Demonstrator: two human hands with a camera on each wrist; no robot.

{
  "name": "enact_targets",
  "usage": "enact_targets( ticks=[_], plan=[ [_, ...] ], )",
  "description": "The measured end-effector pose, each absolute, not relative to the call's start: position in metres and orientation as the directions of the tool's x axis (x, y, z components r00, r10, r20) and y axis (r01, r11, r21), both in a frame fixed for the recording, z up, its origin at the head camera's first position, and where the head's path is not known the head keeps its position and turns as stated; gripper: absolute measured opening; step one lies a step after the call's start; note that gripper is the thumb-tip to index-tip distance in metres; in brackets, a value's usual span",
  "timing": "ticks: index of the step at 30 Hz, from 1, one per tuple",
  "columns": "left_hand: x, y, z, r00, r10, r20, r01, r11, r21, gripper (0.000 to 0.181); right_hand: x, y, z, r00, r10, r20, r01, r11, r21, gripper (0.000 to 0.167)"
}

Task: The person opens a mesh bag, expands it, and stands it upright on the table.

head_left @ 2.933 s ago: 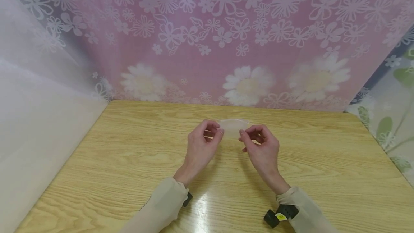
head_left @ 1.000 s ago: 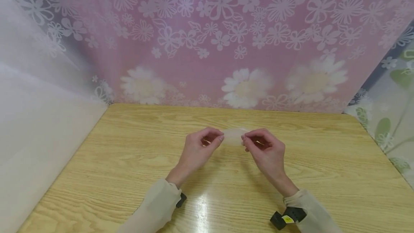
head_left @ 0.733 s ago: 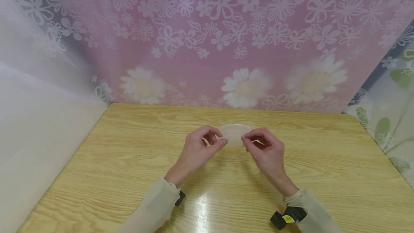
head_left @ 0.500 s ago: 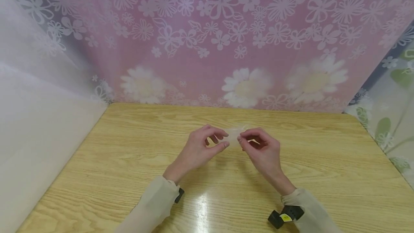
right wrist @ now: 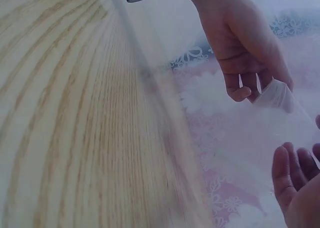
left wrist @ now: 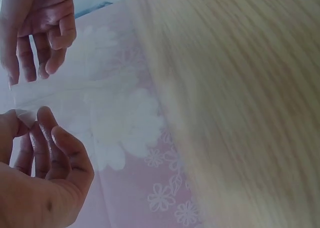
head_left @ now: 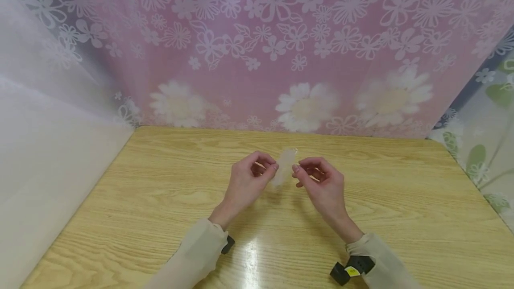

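Observation:
A thin, translucent plastic film (head_left: 286, 163) is held upright above the table, tilted in the head view. My left hand (head_left: 250, 179) pinches its near edge between thumb and fingertips. In the left wrist view, a small folded corner of the film (left wrist: 75, 100) pokes out from that pinch. Creases fan from the same grip on the film (right wrist: 279, 95) in the right wrist view. Close to the film's right side is my right hand (head_left: 324, 184), its thumb and fingers apart in the right wrist view. Whether its fingertips touch the film is hard to tell.
A wood-grain table (head_left: 192, 191) lies beneath both hands. Behind it hangs a pink floral curtain (head_left: 241, 84), with a white sheet (head_left: 60, 137) at the left and a leaf-patterned cloth (head_left: 482, 155) at the right. Black wrist devices (head_left: 341, 273) sit at the sleeves.
The film has turned from spread wide between both hands to a narrow, tilted view. My left fingers parted, then closed on it again, while my right hand loosened its pinch.

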State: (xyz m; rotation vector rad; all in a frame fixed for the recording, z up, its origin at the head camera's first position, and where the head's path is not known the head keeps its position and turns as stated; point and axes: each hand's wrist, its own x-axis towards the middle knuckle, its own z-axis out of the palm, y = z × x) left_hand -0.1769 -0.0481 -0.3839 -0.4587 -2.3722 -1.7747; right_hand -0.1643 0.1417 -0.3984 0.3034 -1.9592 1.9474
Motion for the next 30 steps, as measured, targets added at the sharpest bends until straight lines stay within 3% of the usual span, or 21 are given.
enact_targets(
  ticks=[8, 18, 25, 30],
  plan=[
    [-0.1767, -0.0407, -0.3875, -0.948, 0.215, 0.235, 0.269, 0.148, 0.952, 0.005, -0.1618, 0.1396, -0.4005, -0.944, 0.053, 0.327, -0.32, 0.107, -0.941, 0.012],
    [-0.1763, -0.0404, -0.3886, -0.949, 0.215, 0.228, 0.264, 0.153, 0.952, 0.004, -0.1625, 0.1405, -0.4008, -0.937, 0.098, 0.335, -0.323, 0.12, -0.939, 0.008],
    [-0.177, -0.0447, -0.3901, -0.958, 0.145, 0.249, 0.275, 0.199, 0.941, 0.008, -0.1656, 0.1448, -0.3998, -0.921, 0.218, 0.323, -0.318, 0.06, -0.946, 0.008],
    [-0.1762, -0.045, -0.3882, -0.954, 0.139, 0.264, 0.29, 0.216, 0.932, 0.008, -0.1656, 0.1469, -0.399, -0.915, 0.225, 0.334, -0.337, 0.024, -0.941, 0.009]
  ],
)
